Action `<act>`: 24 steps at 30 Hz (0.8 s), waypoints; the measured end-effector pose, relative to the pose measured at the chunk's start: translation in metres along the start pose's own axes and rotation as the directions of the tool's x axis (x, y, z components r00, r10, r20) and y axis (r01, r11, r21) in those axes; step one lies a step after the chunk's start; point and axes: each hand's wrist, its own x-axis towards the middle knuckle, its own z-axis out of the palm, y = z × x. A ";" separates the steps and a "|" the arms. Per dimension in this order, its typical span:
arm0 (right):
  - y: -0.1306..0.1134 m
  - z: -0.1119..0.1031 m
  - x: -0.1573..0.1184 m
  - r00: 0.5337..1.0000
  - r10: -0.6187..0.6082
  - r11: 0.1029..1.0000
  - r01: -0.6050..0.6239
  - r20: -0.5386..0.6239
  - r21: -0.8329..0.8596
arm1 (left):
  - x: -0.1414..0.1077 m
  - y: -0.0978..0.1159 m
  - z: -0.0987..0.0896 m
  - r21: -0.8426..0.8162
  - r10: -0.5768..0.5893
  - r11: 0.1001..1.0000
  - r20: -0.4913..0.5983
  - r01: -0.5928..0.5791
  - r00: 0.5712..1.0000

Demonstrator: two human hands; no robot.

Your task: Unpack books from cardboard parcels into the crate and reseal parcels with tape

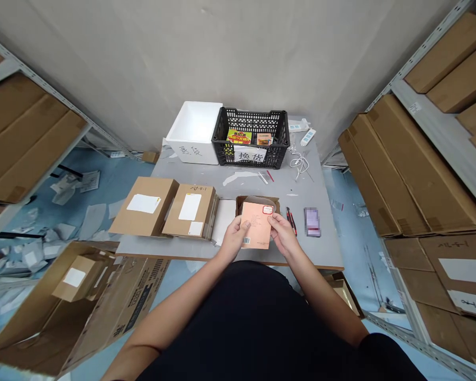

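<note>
Head view: left hand (234,239) and right hand (283,235) pinch a peach paperback book (257,228) by its side edges, fingers (272,220) on the cover, over an open cardboard mailer (257,199). Book's long axis runs away from the body, tilted slightly; neither hand clearly nearer

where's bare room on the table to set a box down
Bare table lies between the black basket and the cardboard boxes, and in front of the packet. Crowded at the open box and the book in the left hand and right hand.
</note>
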 end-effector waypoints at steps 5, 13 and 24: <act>-0.012 0.005 -0.008 0.994 -0.075 0.996 0.078 -0.076 0.046 | 0.004 0.005 -0.005 0.075 0.051 0.996 -0.114 -0.043 0.992; 0.017 0.028 -0.009 0.985 0.033 0.997 -0.043 0.169 0.059 | 0.003 -0.007 0.009 0.121 0.047 0.992 0.011 -0.048 0.999; 0.010 0.024 0.004 0.999 -0.029 0.993 0.031 -0.019 0.110 | 0.007 0.019 -0.010 -0.036 -0.032 0.999 0.038 0.033 0.999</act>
